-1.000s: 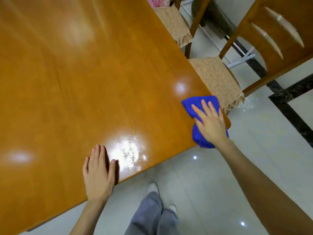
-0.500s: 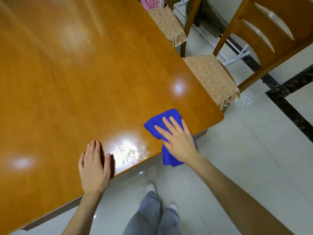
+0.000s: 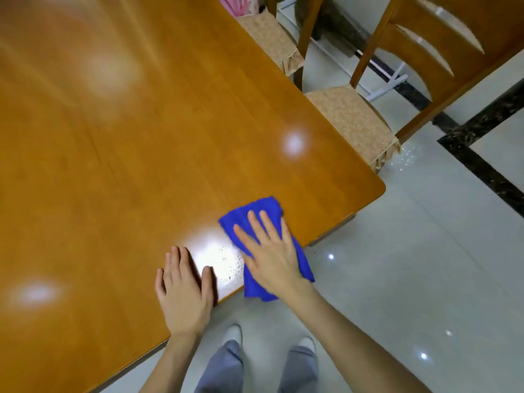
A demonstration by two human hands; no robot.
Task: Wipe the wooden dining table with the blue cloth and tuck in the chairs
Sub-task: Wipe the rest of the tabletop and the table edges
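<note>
Blue cloth [image 3: 256,214] under flat right hand [image 3: 272,256]

bench [image 3: 141,165] top: orange-brown wood with visible grain under a glossy lacquer that throws soft lamp glare, and the bright patch at the near edge shows fine dark specks [image 3: 232,268] on an otherwise smooth coat. blue cloth [image 3: 255,214] near that edge is fluffy, matt, microfibre-looking fabric; the chair [image 3: 482,75] off the right edge has glossy varnished wood in its slatted back, and its seat cushion [image 3: 351,123] is matt beige patterned fabric with a frilled hem. floor [image 3: 397,279] is pale polished tile, mirror-glossy with point reflections, crossed by a dark speckled stone-look strip [image 3: 482,174]; trousers [image 3: 224,367] are matt grey cloth.
</note>
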